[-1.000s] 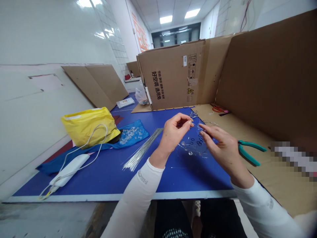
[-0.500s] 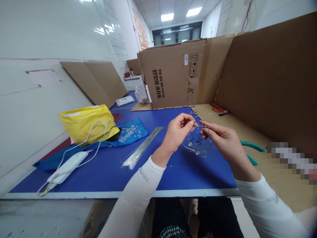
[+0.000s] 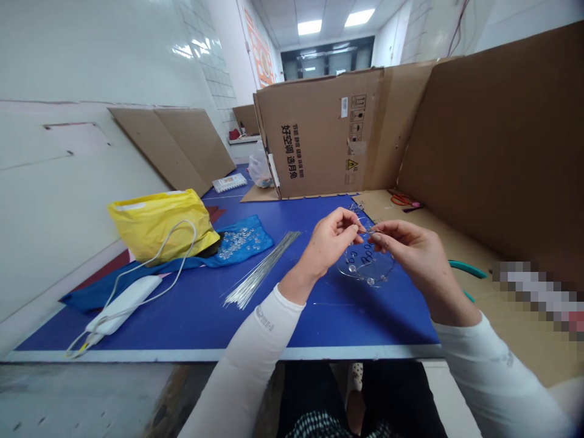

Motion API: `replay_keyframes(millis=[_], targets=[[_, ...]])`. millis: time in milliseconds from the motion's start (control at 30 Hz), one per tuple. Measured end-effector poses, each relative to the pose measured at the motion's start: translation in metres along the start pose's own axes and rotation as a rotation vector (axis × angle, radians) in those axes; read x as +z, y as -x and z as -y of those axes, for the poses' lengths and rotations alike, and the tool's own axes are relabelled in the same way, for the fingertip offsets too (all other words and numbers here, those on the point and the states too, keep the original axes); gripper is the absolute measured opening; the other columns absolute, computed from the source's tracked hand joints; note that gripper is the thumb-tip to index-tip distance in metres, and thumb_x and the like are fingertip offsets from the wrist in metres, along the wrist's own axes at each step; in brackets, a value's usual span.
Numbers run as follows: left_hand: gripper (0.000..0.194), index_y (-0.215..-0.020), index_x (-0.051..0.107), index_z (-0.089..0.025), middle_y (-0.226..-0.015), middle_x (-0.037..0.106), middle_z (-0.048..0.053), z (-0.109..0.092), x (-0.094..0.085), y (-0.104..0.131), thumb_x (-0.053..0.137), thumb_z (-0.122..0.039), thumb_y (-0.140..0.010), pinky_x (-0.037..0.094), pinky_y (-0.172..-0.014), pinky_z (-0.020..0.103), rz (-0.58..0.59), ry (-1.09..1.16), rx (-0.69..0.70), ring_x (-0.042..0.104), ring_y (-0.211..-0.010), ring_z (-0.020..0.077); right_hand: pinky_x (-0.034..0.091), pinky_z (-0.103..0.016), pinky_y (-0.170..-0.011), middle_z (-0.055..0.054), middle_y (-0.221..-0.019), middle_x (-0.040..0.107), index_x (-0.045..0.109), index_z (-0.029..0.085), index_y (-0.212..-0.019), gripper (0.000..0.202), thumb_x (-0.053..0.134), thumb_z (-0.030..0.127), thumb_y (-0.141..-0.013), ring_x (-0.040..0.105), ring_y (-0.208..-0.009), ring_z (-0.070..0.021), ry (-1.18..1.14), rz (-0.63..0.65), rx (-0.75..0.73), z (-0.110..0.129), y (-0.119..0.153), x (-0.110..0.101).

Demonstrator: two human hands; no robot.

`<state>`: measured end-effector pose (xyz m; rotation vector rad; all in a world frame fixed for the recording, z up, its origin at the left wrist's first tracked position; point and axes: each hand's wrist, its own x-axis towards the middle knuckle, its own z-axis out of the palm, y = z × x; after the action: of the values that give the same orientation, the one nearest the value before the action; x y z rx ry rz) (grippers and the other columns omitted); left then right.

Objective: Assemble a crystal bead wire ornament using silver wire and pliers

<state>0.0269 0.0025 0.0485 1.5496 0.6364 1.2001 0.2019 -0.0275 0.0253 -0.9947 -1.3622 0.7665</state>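
Both hands pinch a thin wire strung with clear beads (image 3: 370,281), which hangs in a loop below them over the blue tabletop (image 3: 292,328). My left hand (image 3: 331,240) closes thumb and forefinger on one part of the wire. Close beside it, my right hand (image 3: 413,246) grips another part, the fingertips nearly touching the left ones. Exactly how the wire runs between the fingers is too small to tell. Dark rings (image 3: 368,250) show on the table behind the loop. A bundle of straight silver wires (image 3: 262,274) lies left of my left forearm.
Clear beads (image 3: 239,242) lie on a blue cloth by a yellow bag (image 3: 162,225). A white power strip (image 3: 125,304) with its cord is at the left. Teal-handled pliers (image 3: 469,267) and red scissors (image 3: 404,201) lie on cardboard at the right. A tall cardboard box (image 3: 319,140) stands behind.
My right hand has come slightly closer to my left, and the fingertips now almost meet. The beaded loop has shifted a little and hangs more in view.
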Motion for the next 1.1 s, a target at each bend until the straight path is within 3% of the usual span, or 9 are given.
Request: replay_keyframes(millis=[400, 767, 967, 1100], targets=[[0.01, -0.087, 0.063, -0.014, -0.078, 0.066, 0.0, 0.005, -0.001, -0.003, 0.068, -0.023, -0.086, 0.049, -0.066, 0.024, 0.011, 0.008, -0.073, 0.062, -0.066, 0.0087, 0.049, -0.029, -0.058, -0.003, -0.074, 0.073, 0.075, 0.021, -0.082, 0.029, 0.085, 0.043, -0.067, 0.06, -0.061, -0.0129, 0.046, 0.041, 0.057, 0.008, -0.003, 0.0], [0.013, -0.088, 0.065, -0.017, -0.091, 0.071, 0.001, 0.008, -0.003, -0.004, 0.073, -0.027, -0.084, 0.05, -0.081, 0.028, 0.007, 0.16, -0.052, 0.066, -0.079, 0.0111, 0.04, -0.029, -0.051, -0.003, -0.061, 0.066, 0.073, 0.018, -0.071, 0.039, 0.08, 0.056, -0.067, 0.052, -0.053, -0.0123, 0.091, 0.073, 0.212, 0.014, -0.009, -0.002], [0.017, -0.089, 0.063, -0.018, -0.095, 0.07, 0.0, 0.005, -0.001, -0.002, 0.075, -0.029, -0.084, 0.053, -0.077, 0.028, -0.088, 0.234, -0.087, 0.067, -0.079, 0.0118, 0.039, -0.028, -0.051, -0.003, -0.062, 0.066, 0.073, 0.018, -0.072, 0.04, 0.08, 0.057, -0.067, 0.052, -0.053, -0.0121, 0.074, 0.077, 0.216, 0.016, -0.009, -0.002], [0.021, -0.088, 0.063, -0.019, -0.094, 0.07, 0.0, 0.007, 0.0, -0.002, 0.079, -0.032, -0.081, 0.056, -0.075, 0.029, -0.077, 0.291, -0.101, 0.068, -0.079, 0.0123, 0.039, -0.029, -0.051, -0.003, -0.061, 0.065, 0.071, 0.017, -0.069, 0.041, 0.081, 0.057, -0.065, 0.051, -0.052, -0.0116, 0.048, 0.072, 0.231, 0.015, -0.009, -0.002]])
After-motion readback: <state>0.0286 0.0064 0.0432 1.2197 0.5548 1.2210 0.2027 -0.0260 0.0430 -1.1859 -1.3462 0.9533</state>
